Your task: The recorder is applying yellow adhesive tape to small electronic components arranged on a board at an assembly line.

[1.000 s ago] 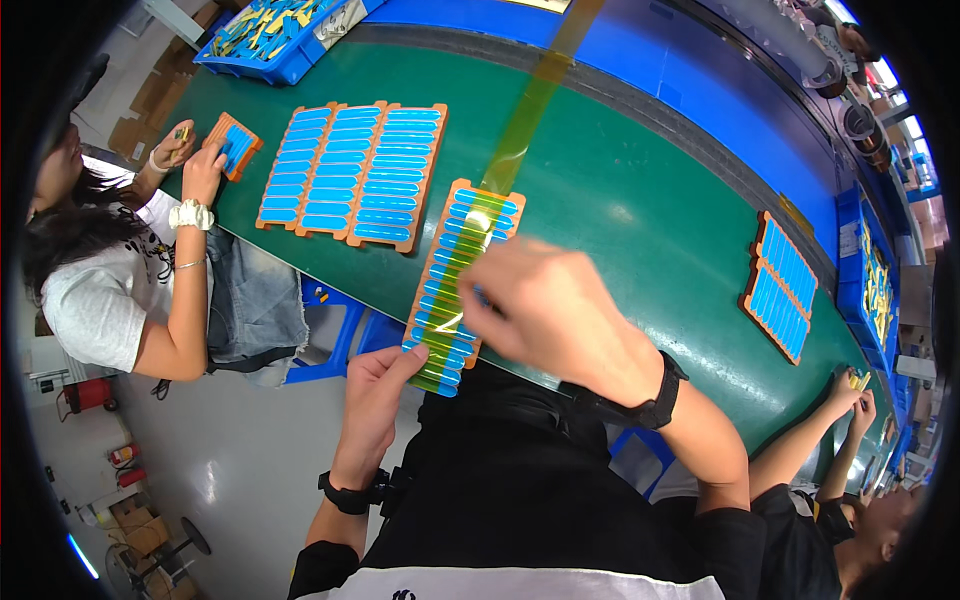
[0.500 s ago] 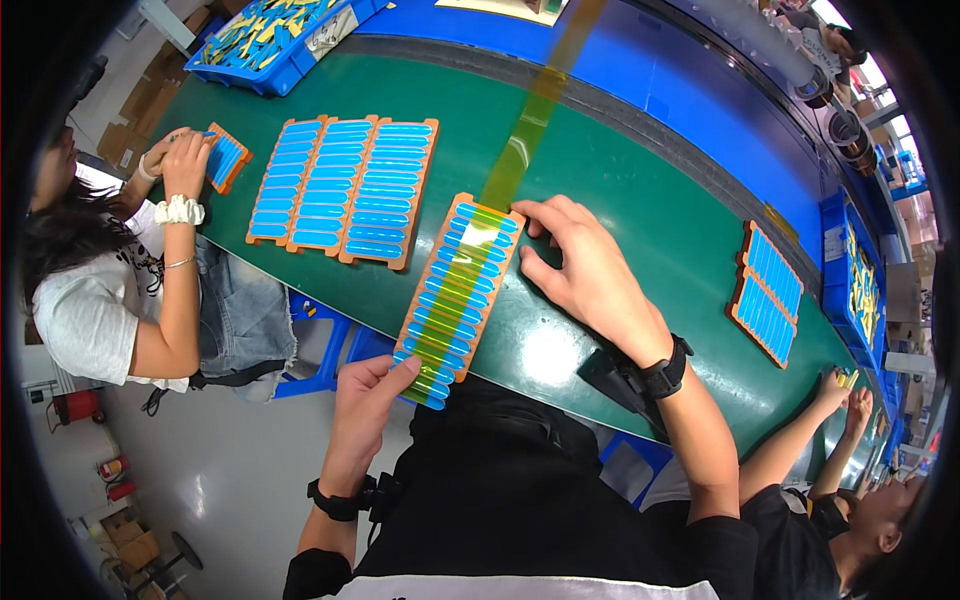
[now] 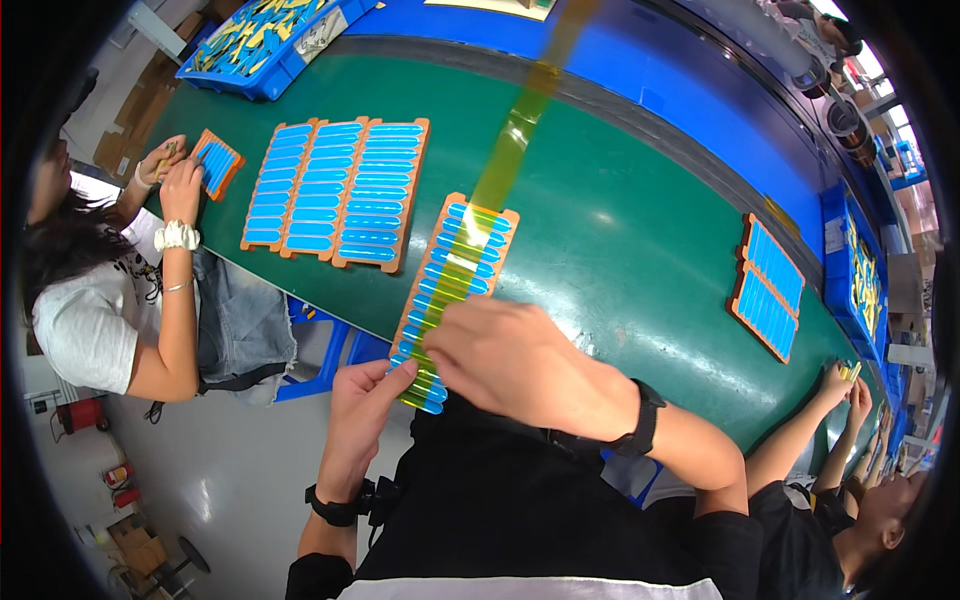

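Note:
An orange tray holding a column of blue strips lies slanted in front of me, its near end at the table edge. Clear yellow tape runs along the tray's middle and stretches on past its far end. My left hand grips the tray's near left corner, the thumb on top by the tape. Over the tray's nearer half, my right hand rests with curled fingers on or just above the tape. Its fingertips are partly hidden, and so are the strips beneath.
Left of my tray stand three joined orange trays of blue strips. A blue bin of loose strips is at the far left. Two more trays lie right, near another bin. Co-workers sit on both sides; the left one handles a small tray.
My right hand has moved from beside the tray's far end toward me, onto its nearer half. My left hand keeps its grip. The left co-worker's hands have shifted off their small tray.

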Motion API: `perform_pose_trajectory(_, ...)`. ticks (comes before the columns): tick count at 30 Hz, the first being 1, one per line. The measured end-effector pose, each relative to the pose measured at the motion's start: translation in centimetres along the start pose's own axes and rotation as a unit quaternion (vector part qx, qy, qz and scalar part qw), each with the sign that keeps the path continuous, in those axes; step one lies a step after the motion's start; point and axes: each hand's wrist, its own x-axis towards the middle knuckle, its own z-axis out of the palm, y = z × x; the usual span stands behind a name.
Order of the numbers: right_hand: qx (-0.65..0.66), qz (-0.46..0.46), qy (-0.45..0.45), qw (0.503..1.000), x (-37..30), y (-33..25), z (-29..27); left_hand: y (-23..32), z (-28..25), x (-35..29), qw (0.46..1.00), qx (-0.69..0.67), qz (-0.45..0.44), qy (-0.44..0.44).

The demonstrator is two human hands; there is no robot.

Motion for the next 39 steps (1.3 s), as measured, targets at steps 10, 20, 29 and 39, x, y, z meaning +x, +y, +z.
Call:
perform_pose_trajectory(10, -0.148, -0.052, 0.017, 0.987, -0.3, 0.5, 2.5, 0.1, 0.2, 0.2, 1.000, 0.000, 0.009, 0.004)
perform_pose_trajectory(20, -0.169, 0.049, 0.163, 0.971, 3.6, 9.4, -4.1, 0.6, 0.0, 1.0, 1.000, 0.025, 0.004, -0.010)
perform_pose_trajectory(29, -0.179, 0.097, 0.068, 0.977, -1.8, 7.4, -5.3, 4.4, 1.5, 0.7, 0.987, 0.096, 0.126, 0.024)
perform_pose_trajectory(39, -0.203, -0.027, 0.102, 0.973, -3.2, 3.2, 1.4, 11.8, 2.8, 4.4, 0.955, 0.085, 0.280, 0.050)
